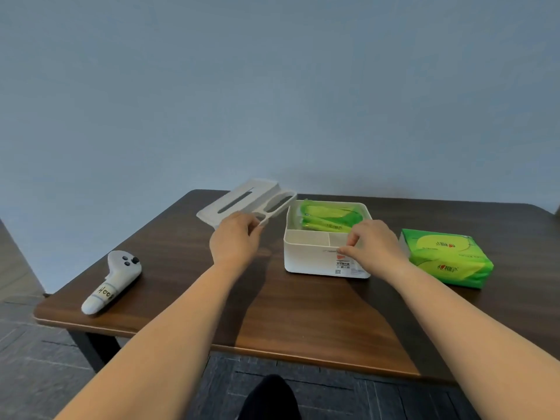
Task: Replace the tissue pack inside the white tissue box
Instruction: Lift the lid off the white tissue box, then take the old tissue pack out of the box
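Note:
The white tissue box [312, 262] stands uncovered in the middle of the table. A crumpled green tissue pack [328, 218] lies in its rear compartment, and two small front compartments hold nothing. My right hand [374, 242] pinches the box's front rim. My left hand [236, 237] grips the near edge of the white slotted lid [242, 198], which rests tilted on the table left of the box. A full green tissue pack [445, 257] lies to the right of the box.
A white controller [113, 281] with black buttons lies near the front left corner of the dark wooden table [303, 313]. A plain wall rises behind the table. Below the front edge there is grey floor and a dark shape.

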